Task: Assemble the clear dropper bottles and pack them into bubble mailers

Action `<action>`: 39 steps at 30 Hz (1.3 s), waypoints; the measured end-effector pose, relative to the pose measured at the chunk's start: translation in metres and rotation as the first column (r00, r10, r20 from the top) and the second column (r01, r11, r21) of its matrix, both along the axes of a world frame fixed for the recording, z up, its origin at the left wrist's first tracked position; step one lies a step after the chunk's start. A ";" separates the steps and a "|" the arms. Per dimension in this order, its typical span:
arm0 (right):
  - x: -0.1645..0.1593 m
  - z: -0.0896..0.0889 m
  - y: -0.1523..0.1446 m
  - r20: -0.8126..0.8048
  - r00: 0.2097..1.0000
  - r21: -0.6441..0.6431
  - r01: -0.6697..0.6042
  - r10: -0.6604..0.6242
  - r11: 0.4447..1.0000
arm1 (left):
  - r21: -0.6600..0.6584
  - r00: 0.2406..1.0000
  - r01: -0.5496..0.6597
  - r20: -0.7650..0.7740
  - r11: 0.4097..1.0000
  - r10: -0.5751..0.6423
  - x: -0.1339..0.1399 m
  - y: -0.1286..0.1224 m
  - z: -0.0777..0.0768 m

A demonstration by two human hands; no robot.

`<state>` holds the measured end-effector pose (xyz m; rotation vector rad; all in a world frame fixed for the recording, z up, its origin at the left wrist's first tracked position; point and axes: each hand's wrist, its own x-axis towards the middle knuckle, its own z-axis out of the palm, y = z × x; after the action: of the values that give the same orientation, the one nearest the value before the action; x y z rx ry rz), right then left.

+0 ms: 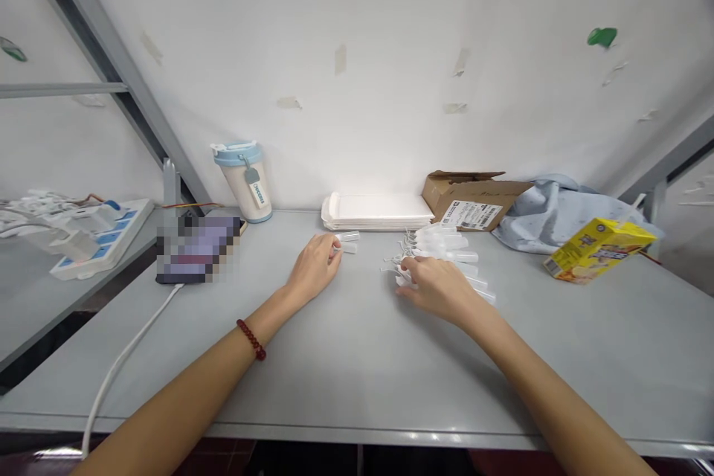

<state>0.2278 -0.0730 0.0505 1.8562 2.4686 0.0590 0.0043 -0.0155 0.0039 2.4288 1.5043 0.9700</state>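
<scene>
My left hand rests on the table with its fingers curled together at small clear plastic tubes. The tubes stick out past its fingertips, and their near ends are hidden. Farther right, my right hand reaches over a group of similar clear tubes with white strings. Its thumb and forefinger are apart, with white string ends around them. Several tubes lie side by side beneath and behind this hand, which covers part of them.
Behind the hands, a stack of flat white boxes meets an open cardboard box. Light blue cloth and a yellow carton stand right. At left are a tumbler, a blurred phone with cable, and a power strip.
</scene>
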 end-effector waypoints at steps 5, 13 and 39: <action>-0.009 -0.002 -0.004 0.046 0.999 0.011 0.013 -0.014 1.000 | -0.058 0.997 0.073 0.020 0.996 -0.072 0.010 -0.021 0.005; -0.014 -0.008 -0.006 0.029 0.999 0.031 -0.023 0.022 0.999 | -0.112 0.989 0.146 0.040 0.983 -0.142 0.014 -0.030 0.009; -0.014 -0.014 -0.007 -0.599 0.782 0.136 -0.111 0.171 0.985 | -0.198 0.956 0.217 0.241 0.956 -0.167 0.019 -0.037 0.018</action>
<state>0.2137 -0.0805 0.0369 1.9544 3.0635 -0.5174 0.0233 -0.0521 0.0217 2.1790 1.2040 0.9399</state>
